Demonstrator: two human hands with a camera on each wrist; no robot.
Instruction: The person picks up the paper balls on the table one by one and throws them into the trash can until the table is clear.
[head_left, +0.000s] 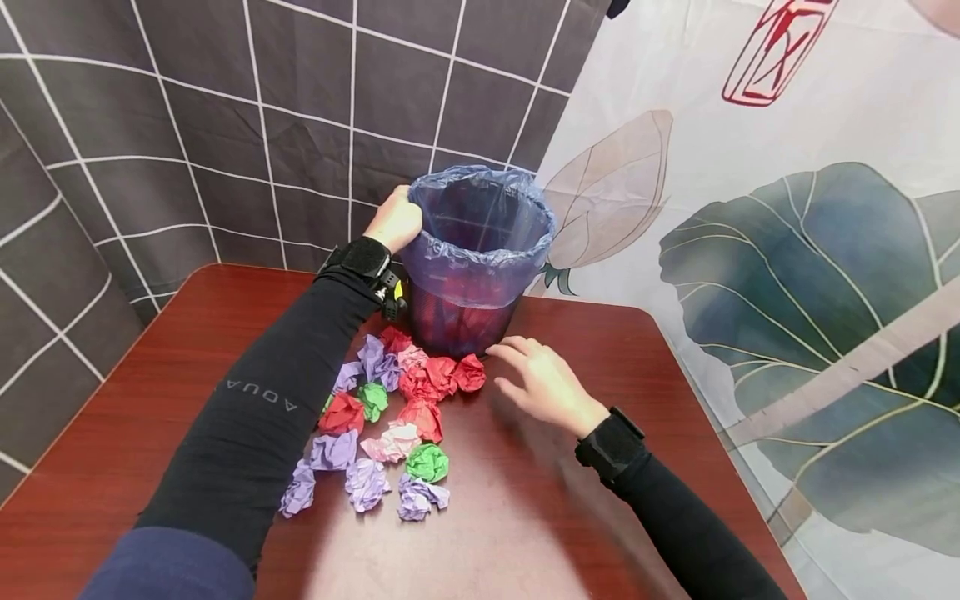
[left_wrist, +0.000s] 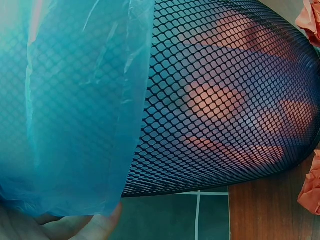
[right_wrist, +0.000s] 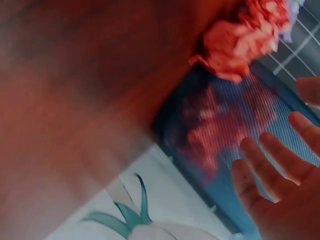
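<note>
A black mesh wastebasket (head_left: 457, 325), lined with a translucent blue plastic bag (head_left: 480, 271), stands at the back of the table. My left hand (head_left: 396, 221) grips its rim on the left side, over the folded edge of the bag. Reddish crumpled paper (left_wrist: 215, 102) shows through the mesh in the left wrist view. My right hand (head_left: 546, 385) is over the table just right of the basket's base, fingers spread and holding nothing. Nearest to it is a red paper ball (head_left: 470, 373). Fingers (right_wrist: 280, 175) of that hand overlap the basket in the right wrist view.
More crumpled paper lies in front of the basket: several purple balls (head_left: 367, 485), a green ball (head_left: 427, 462), a pink ball (head_left: 393, 442) and several red ones. The brown table (head_left: 510, 542) meets a grey grid-patterned cloth (head_left: 300, 150) and a white leaf-printed cloth (head_left: 615, 267).
</note>
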